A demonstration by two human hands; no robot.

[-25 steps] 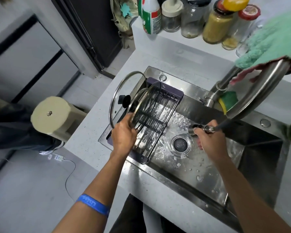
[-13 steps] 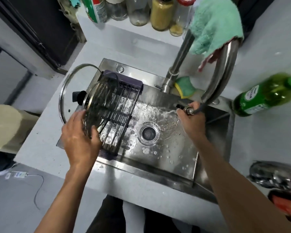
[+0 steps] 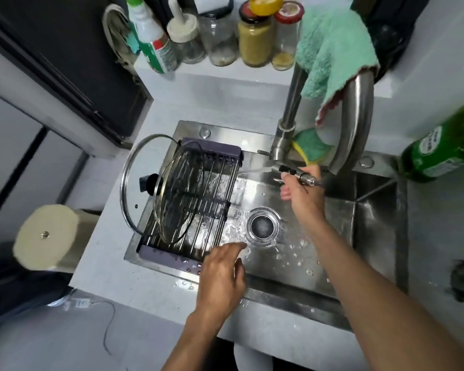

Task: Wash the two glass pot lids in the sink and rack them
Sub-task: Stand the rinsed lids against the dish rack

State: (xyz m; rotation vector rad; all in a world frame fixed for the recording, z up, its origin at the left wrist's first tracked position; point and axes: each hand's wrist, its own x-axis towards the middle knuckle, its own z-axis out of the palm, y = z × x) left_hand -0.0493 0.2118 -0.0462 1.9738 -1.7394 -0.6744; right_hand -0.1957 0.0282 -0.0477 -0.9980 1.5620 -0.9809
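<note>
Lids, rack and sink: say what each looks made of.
Big lid: clear glass, since the counter shows through it, with a shiny metal rim and a black, likely plastic knob. Small lid: the same glass and metal rim. Rack: matte purple-grey ends, probably plastic, with bright metal rods. Sink: brushed, reflective steel.

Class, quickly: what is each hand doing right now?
Left hand: open, fingers straight, holding nothing, above the sink's front edge.
Right hand: gripping the steel pull-out faucet sprayer head.

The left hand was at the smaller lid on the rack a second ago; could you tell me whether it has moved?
Yes. The left hand has let go and pulled back to the sink's near rim, towards the drain.
</note>
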